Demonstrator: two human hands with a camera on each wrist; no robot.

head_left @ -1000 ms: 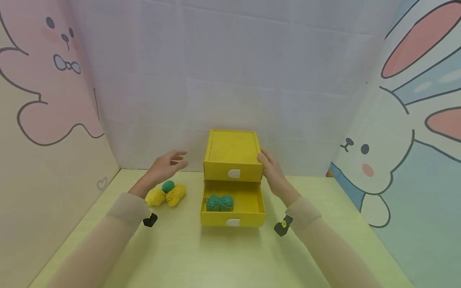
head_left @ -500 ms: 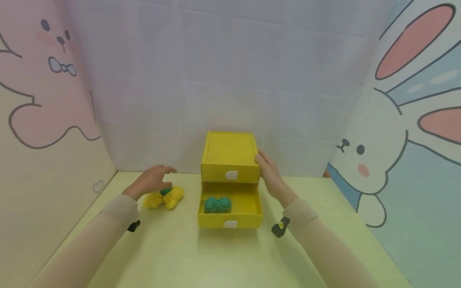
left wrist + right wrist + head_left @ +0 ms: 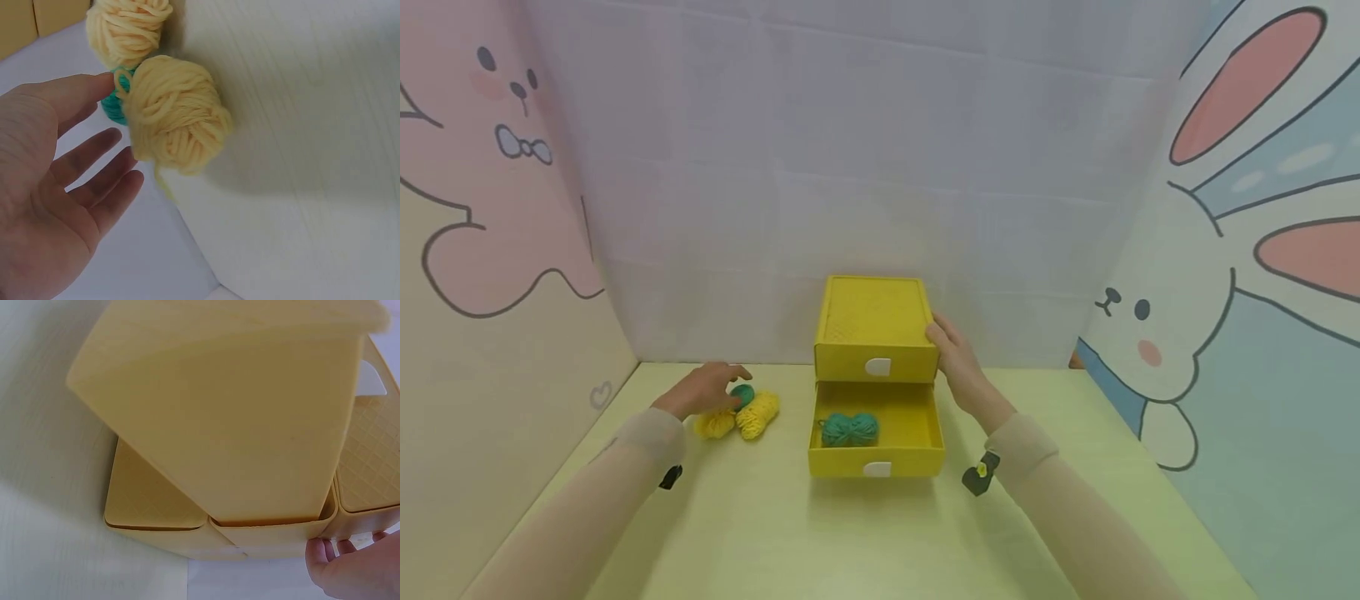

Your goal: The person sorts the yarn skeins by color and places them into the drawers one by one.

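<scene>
My left hand [image 3: 706,390] is at a small cluster of yarn on the left of the table. Its thumb and fingers are spread about a green yarn ball [image 3: 742,395], which lies between two yellow yarn skeins, the nearer one [image 3: 178,115] large in the left wrist view. The thumb tip is against the yarn there; the other fingers stand apart. My right hand [image 3: 962,367] rests on the right side of a yellow drawer box [image 3: 876,312], fingertips [image 3: 317,553] touching its wall. Below its top drawer, a pulled-out drawer [image 3: 876,461] holds a teal yarn skein [image 3: 850,429].
A white cloth wall [image 3: 865,167] rises behind the box. Side panels carry a pink bear [image 3: 512,225] on the left and a white rabbit [image 3: 1165,275] on the right. The pale table [image 3: 865,542] extends in front of the drawer.
My left hand has moved left and down onto the yarn cluster, its fingers now about the green ball. The right hand stays on the box, and the view has shifted slightly.
</scene>
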